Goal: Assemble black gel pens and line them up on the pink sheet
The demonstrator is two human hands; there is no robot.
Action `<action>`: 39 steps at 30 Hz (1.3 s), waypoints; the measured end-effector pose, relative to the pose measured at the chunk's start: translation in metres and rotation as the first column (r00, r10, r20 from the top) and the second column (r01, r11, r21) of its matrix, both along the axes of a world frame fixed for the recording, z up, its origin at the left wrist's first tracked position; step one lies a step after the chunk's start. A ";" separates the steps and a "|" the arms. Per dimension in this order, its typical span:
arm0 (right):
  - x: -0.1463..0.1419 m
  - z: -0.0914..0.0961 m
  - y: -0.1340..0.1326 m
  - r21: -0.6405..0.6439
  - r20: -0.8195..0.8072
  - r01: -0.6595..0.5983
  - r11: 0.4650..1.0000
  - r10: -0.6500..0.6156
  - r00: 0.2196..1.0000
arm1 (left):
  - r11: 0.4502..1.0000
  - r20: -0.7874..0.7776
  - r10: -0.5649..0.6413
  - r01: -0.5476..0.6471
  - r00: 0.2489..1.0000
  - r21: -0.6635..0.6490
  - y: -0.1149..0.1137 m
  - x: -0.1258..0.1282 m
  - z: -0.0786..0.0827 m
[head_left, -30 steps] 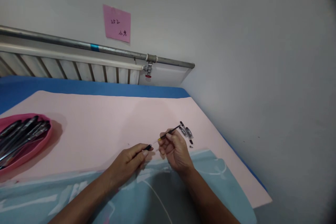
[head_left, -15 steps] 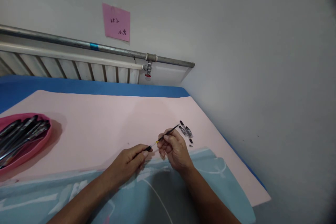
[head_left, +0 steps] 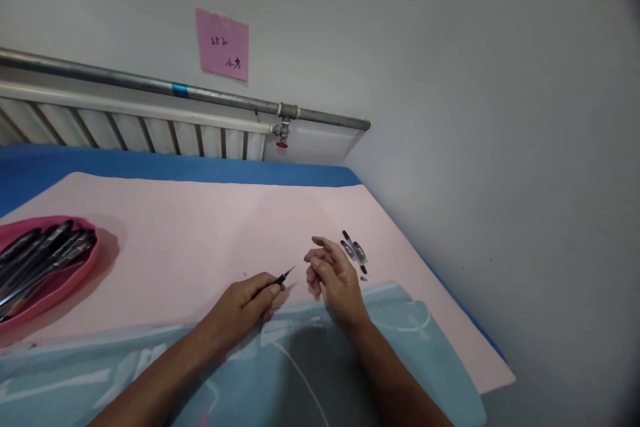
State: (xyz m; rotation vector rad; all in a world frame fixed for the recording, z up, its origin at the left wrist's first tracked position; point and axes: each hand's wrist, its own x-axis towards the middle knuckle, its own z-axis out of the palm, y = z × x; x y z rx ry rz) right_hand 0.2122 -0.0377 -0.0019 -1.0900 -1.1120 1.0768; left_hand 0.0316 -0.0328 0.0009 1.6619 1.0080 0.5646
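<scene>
My left hand is closed around a dark pen, thumb on top. Its thin pointed tip sticks out towards the upper right; most of the barrel is hidden in my palm. Just to the right, my right hand hovers apart from the pen. Its fingers are loosely spread, and nothing shows between them. Beyond that hand, a slim clear pen piece with black ends lies on the pink sheet, flanked by two short dark clear pieces that look like pen caps. A tiny dark bit lies near them.
At the left, a pink basket holds several black and clear pens. Light-blue patterned cloth covers the near edge. Behind the blue surface are a radiator and a metal pipe; a wall rises at right.
The thin dark stick with an orange part is no longer visible in my right hand, whose fingers have loosened. My left hand still grips the pen, now with a thin tip showing at its end.
</scene>
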 end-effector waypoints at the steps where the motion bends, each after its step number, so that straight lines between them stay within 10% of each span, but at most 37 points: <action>1: 0.000 -0.001 -0.001 0.016 0.075 -0.034 0.999 0.032 0.997 | 1.000 0.000 -0.003 0.003 1.000 0.006 0.000 0.000 0.000; 5: 0.005 -0.003 -0.002 0.091 0.316 -0.056 0.994 0.024 0.949 | 1.000 0.021 0.019 -0.019 1.000 -0.004 0.001 0.000 -0.001; 12: 0.061 -0.003 0.016 0.144 0.506 0.421 0.896 -0.432 0.747 | 0.998 0.020 0.067 -0.067 0.998 -0.002 0.001 -0.003 -0.003; 17: 0.073 -0.010 0.017 0.064 0.899 0.301 0.952 -0.186 0.397 | 0.998 -0.001 0.053 -0.053 0.999 0.015 0.000 -0.004 -0.002; 23: 0.053 -0.015 0.012 -0.030 0.996 0.157 0.987 0.017 0.088 | 0.998 -0.052 0.043 -0.040 0.998 0.051 0.001 -0.003 -0.001; 39: 0.044 -0.022 0.009 -0.007 0.999 0.077 0.997 0.003 0.046 | 0.997 -0.074 0.048 -0.044 0.996 0.062 0.001 -0.003 -0.004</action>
